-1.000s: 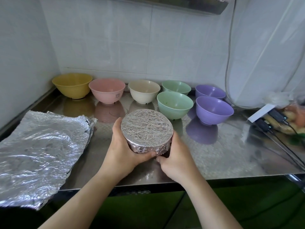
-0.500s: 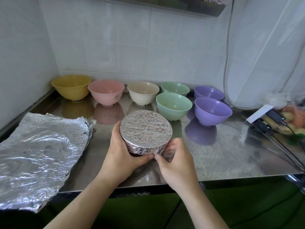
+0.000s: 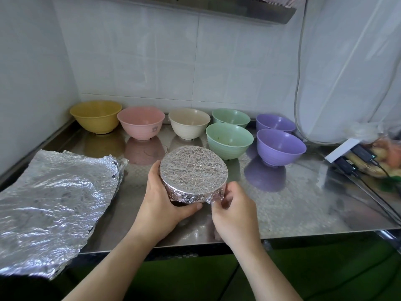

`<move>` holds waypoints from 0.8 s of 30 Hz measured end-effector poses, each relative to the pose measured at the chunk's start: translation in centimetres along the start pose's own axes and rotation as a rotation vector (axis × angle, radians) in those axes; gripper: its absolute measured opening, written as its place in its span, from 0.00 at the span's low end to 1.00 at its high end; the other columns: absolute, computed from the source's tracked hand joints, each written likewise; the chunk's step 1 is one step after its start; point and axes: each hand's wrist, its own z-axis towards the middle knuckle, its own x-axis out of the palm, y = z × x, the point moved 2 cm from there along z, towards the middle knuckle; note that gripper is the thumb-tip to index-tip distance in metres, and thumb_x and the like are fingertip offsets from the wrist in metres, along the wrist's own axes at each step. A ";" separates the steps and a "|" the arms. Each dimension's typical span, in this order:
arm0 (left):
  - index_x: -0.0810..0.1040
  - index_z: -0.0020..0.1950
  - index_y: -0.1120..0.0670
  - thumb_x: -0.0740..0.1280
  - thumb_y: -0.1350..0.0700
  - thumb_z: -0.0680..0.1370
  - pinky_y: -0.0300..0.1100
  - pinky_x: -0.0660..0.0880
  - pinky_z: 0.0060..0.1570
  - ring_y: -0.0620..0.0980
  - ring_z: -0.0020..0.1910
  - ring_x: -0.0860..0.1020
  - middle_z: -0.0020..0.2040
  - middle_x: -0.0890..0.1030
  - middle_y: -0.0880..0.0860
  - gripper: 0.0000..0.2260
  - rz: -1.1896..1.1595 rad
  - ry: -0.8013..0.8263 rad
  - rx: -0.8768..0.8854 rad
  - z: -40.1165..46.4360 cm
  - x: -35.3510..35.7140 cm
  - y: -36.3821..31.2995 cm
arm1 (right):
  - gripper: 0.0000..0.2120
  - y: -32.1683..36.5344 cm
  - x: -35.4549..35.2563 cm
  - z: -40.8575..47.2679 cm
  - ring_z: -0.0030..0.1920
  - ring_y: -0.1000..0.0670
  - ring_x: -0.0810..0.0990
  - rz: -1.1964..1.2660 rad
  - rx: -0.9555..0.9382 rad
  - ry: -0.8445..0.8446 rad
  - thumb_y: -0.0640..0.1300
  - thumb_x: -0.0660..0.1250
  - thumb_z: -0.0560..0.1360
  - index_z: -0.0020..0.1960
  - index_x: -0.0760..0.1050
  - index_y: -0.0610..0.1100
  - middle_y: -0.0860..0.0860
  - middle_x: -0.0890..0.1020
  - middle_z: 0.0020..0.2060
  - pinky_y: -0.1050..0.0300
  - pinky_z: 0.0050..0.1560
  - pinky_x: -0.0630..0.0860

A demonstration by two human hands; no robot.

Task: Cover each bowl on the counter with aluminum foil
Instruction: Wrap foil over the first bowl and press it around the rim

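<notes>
A bowl wrapped in crinkled aluminum foil (image 3: 193, 170) stands near the front of the steel counter (image 3: 293, 205). My left hand (image 3: 162, 203) grips its left side and base, thumb under the foil's edge. My right hand (image 3: 234, 211) pinches the foil's skirt at the bowl's right front. Behind stand several uncovered bowls: yellow (image 3: 95, 116), pink (image 3: 141, 122), cream (image 3: 189, 123), two green (image 3: 229, 140) (image 3: 231, 117) and two purple (image 3: 281, 148) (image 3: 275, 124). Loose foil sheets (image 3: 54, 205) lie at the left.
White tiled walls close the back and left. At the right edge lie a white power strip (image 3: 342, 148) with black plugs and cables, and a bag of vegetables (image 3: 386, 157). A white sheet (image 3: 351, 68) hangs at the right.
My right hand slid from the bowl's front round to its right side and now pinches the foil edge there. The left hand kept its hold.
</notes>
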 end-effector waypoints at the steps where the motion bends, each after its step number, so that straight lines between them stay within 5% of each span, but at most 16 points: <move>1: 0.53 0.78 0.39 0.87 0.42 0.58 0.38 0.65 0.73 0.40 0.75 0.67 0.75 0.68 0.44 0.59 -0.001 -0.001 -0.001 0.0 0.0 -0.1 | 0.11 0.0 0.0 -0.1 0.38 0.50 0.78 -0.025 -0.019 -0.015 0.43 0.70 0.75 0.40 0.68 0.51 0.54 0.77 0.34 0.46 0.38 0.76; 9: 0.54 0.80 0.44 0.87 0.43 0.59 0.37 0.64 0.72 0.38 0.74 0.67 0.74 0.68 0.43 0.59 0.012 0.000 -0.004 0.0 -0.2 -0.5 | 0.16 0.3 -1.2 -0.2 0.51 0.60 0.80 0.223 -0.028 0.029 0.41 0.76 0.74 0.54 0.72 0.54 0.57 0.81 0.48 0.64 0.52 0.75; 16: 0.54 0.79 0.42 0.87 0.42 0.59 0.40 0.65 0.74 0.38 0.74 0.67 0.74 0.69 0.43 0.58 0.011 0.017 -0.028 -0.1 -0.2 -0.5 | 0.09 -0.2 -1.2 0.5 0.40 0.58 0.80 0.271 -0.018 -0.025 0.38 0.76 0.76 0.44 0.77 0.46 0.53 0.82 0.37 0.69 0.42 0.73; 20: 0.54 0.80 0.44 0.87 0.43 0.59 0.37 0.64 0.72 0.38 0.74 0.67 0.74 0.69 0.43 0.59 0.016 0.012 -0.028 -0.1 -0.2 -0.5 | 0.13 -0.2 -0.8 0.5 0.34 0.55 0.77 0.194 -0.072 -0.069 0.36 0.75 0.76 0.40 0.72 0.46 0.52 0.77 0.31 0.65 0.36 0.72; 24: 0.54 0.80 0.45 0.87 0.42 0.59 0.40 0.66 0.74 0.40 0.74 0.67 0.74 0.69 0.45 0.59 0.031 0.013 -0.025 0.0 -0.1 -0.3 | 0.15 -0.1 0.2 0.4 0.33 0.49 0.73 0.064 -0.108 -0.139 0.39 0.70 0.74 0.37 0.65 0.47 0.51 0.72 0.30 0.45 0.36 0.75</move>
